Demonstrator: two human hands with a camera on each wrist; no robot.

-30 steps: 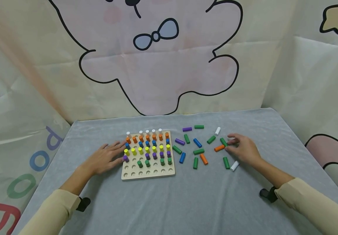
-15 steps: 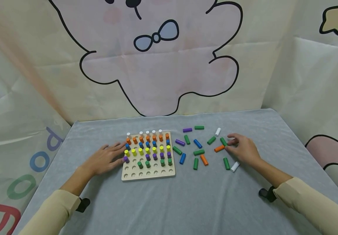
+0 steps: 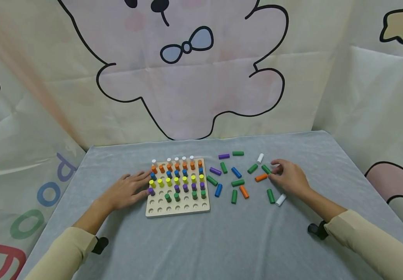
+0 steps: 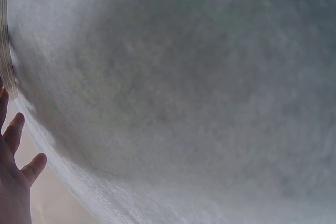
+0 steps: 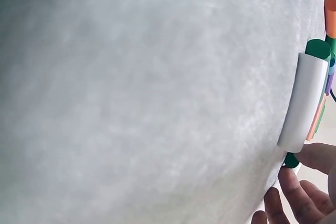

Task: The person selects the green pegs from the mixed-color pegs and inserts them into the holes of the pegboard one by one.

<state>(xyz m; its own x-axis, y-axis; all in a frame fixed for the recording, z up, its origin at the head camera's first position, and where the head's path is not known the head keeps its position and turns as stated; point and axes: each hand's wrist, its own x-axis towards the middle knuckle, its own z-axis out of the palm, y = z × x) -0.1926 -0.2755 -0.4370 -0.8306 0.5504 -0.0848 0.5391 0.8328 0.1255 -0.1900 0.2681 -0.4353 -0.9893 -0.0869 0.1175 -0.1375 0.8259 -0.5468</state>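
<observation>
A wooden pegboard (image 3: 177, 210) stands left of centre on the table, with rows of white, orange, blue, yellow, purple and green pegs upright in its holes. My left hand (image 3: 126, 190) rests flat at the board's left edge, fingers spread and fingertips by the end pegs. On the right, my right hand (image 3: 291, 179) rests on the cloth, its fingers loosely bent and thumb apart from them. A green peg (image 3: 266, 169) and an orange peg (image 3: 261, 177) lie just off its fingertips. Below the hand lies a white peg (image 3: 280, 200), large in the right wrist view too.
Loose pegs lie scattered between the board and my right hand, among them a purple peg (image 3: 215, 171), a blue peg (image 3: 218, 190) and several green ones. Grey cloth (image 3: 194, 249) covers the table. A printed curtain (image 3: 187, 85) hangs behind it.
The head view has tilted up a little, so the board and pegs appear slightly lower. Both hands stay where they were, and no peg has been moved.
</observation>
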